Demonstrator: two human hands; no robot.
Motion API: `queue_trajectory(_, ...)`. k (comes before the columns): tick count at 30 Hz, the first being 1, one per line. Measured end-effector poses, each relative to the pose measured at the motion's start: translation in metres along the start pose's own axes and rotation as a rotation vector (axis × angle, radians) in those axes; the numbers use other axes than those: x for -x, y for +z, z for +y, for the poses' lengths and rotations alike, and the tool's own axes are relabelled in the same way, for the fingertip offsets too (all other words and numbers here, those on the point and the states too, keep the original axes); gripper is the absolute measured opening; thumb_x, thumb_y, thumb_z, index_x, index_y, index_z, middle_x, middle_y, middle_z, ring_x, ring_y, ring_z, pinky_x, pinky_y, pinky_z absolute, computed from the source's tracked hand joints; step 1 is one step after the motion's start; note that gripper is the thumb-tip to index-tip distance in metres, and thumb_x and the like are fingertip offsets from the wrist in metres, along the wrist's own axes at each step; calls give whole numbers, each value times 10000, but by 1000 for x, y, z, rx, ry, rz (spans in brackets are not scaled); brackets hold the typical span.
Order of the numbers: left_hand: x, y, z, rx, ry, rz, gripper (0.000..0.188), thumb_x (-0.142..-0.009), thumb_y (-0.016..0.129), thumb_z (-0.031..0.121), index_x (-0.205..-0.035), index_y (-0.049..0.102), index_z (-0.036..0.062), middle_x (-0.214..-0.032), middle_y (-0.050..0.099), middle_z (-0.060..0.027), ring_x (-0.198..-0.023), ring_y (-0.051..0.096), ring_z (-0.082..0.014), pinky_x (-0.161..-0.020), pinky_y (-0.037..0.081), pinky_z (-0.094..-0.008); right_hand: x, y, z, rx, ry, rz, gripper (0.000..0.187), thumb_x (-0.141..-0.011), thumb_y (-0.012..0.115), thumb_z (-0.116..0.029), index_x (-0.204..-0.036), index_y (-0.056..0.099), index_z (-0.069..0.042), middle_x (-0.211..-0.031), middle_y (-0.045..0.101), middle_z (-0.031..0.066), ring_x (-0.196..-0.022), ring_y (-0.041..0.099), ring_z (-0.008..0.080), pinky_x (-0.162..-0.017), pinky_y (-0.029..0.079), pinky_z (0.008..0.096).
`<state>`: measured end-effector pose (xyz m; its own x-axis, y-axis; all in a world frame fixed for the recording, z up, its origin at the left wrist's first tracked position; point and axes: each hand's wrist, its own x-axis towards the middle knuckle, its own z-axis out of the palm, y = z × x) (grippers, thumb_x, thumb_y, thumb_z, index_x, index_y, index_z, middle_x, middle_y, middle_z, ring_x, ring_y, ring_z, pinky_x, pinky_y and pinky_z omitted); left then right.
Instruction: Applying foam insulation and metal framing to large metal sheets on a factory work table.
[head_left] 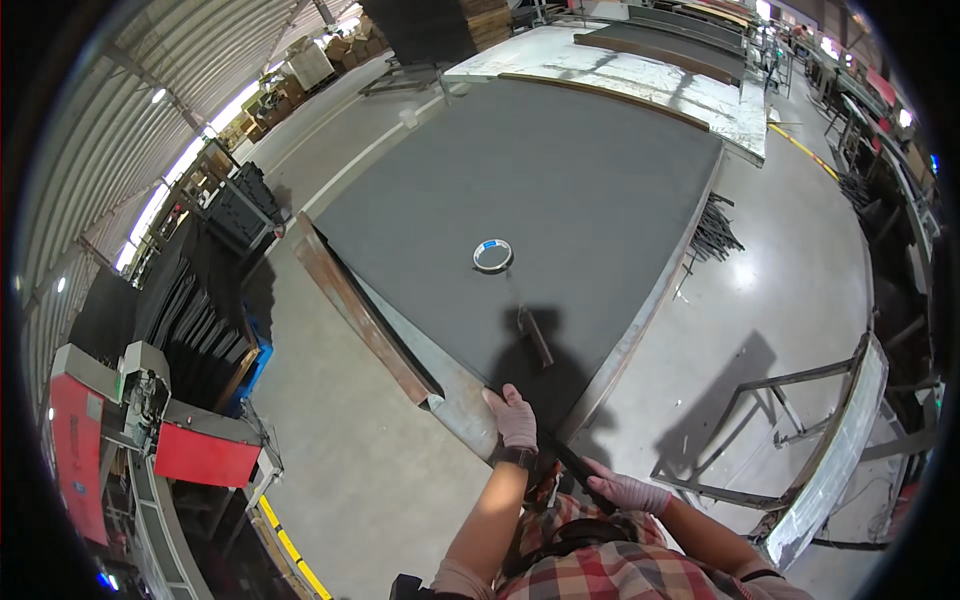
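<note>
A large dark grey sheet [540, 170] lies flat on a table in front of me. My left hand [515, 418], in a pale glove, rests at its near corner with thumb and fingers apart. Low on the right, my gloved right hand [630, 490] is closed round a long black strip [575, 462] that runs up to the sheet's near edge. A small tool with a brown handle [540, 345] and a hooked end lies on the sheet, partly in my shadow. Beyond it sits a thin tape roll [492, 256] with a blue patch inside.
A rusty metal bar [350, 300] lines the table's left side. A metal frame stand [830, 450] is at the right, near black offcuts [715, 230] on the floor. At left are stacked black sheets [195, 310] and a red and grey machine [205, 455]. A white table [640, 75] adjoins at the back.
</note>
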<state>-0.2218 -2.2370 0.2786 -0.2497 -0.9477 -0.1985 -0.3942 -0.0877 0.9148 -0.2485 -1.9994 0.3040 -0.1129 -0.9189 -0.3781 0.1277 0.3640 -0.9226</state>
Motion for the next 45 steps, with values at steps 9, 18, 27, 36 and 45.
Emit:
queue_trajectory(9, 22, -2, 31, 11, -126, -39, 500, -973, 380, 151, -1417, 225, -19, -1106, 498, -122, -882, 497, -189, -792, 429, -278, -2, 2, 40, -105, -42, -15, 867, -914, 399, -587, -1450, 103, 26, -1459, 266, 165, -1344, 256, 225, -1097, 228, 340)
queue_trajectory(18, -60, -3, 9, 142, -114, 123, 535, -931, 385, 214, -1395, 296, -36, -1185, 546, -249, -1027, 559, -319, -876, 429, -354, -56, 12, 12, -9, -36, 117, 696, -982, 375, -435, -1434, 161, 49, -1458, 271, 212, -1363, 247, 267, -1108, 219, 346)
queue_trajectory(27, -107, -4, 9, -33, -147, 174, 546, -937, 362, 260, -1428, 273, 40, -1292, 494, -253, -1141, 515, -362, -948, 403, -372, -29, 21, -28, -379, 270, 366, 833, -893, 489, -534, -1453, 159, -13, -1400, 364, 173, -1261, 389, 278, -978, 396, 425)
queue_trajectory(36, -89, -32, 18, -355, 445, 232, 686, -902, 454, 336, -1409, 220, -63, -1359, 357, -307, -1270, 344, -378, -1066, 272, -391, -33, 31, -31, -384, 252, 473, 841, -875, 504, -548, -1457, 168, -44, -1439, 317, 162, -1278, 365, 312, -992, 378, 462)
queue_trajectory(45, -146, -121, 31, -586, -50, 101, 878, -786, 667, 297, -1385, 178, -119, -1280, 476, -306, -1181, 499, -375, -992, 414, -361, -29, 28, -5, -200, 186, 452, 792, -879, 485, -568, -1464, 200, -118, -1457, 304, 134, -1297, 344, 296, -980, 377, 478)
